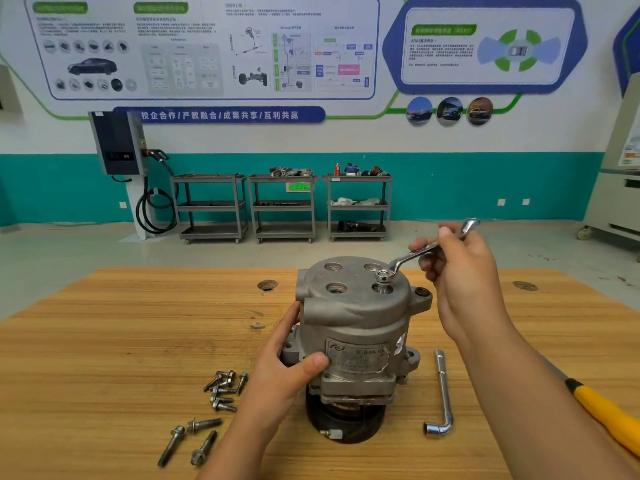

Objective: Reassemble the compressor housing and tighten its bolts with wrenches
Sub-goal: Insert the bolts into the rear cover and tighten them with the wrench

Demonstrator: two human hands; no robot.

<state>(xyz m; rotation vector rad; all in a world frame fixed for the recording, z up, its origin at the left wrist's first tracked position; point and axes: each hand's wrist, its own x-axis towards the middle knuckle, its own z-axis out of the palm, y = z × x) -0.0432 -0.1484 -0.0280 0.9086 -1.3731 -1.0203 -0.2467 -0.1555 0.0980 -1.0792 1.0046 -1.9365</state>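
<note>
Three long loose steel bolts (204,426) lie at lower left on the pale wooden table (121,341); above them, a cluster of about six shorter bolts (223,391); at lower right, one chrome L-shaped socket wrench (443,393) and one yellow-handled tool (606,414); at centre the grey cast-metal compressor housing (356,327) stands upright, the left hand (291,362) wrapped round its side; of four top holes, one holds a flanged bolt (382,278); the right hand (460,268) grips one silver ring wrench (412,256) seated on it; beyond, three grey trolleys (284,206).
</note>
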